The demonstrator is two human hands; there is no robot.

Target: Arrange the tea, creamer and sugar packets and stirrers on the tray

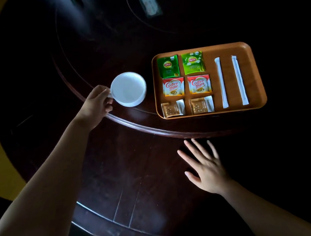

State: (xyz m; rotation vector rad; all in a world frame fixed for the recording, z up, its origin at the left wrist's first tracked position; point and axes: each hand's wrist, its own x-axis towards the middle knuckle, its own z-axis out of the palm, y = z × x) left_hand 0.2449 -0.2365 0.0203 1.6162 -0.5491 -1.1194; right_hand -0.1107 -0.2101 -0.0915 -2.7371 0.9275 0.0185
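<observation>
At frame centre-left, the left hand (97,103) pinched the white ceramic mug (128,89) by its handle; the right hand (205,167) lay spread; swinging the mug could scatter packets on the orange wooden tray (255,79).

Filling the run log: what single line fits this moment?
left hand: holds cup handle | right hand: open | tray: packets, stirrers arranged

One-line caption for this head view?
Left hand grips a white cup beside a tray of neatly arranged packets and stirrers; right hand hovers open.

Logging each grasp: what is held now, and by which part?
The left hand holds the white cup by its handle; the right hand holds nothing.
</observation>
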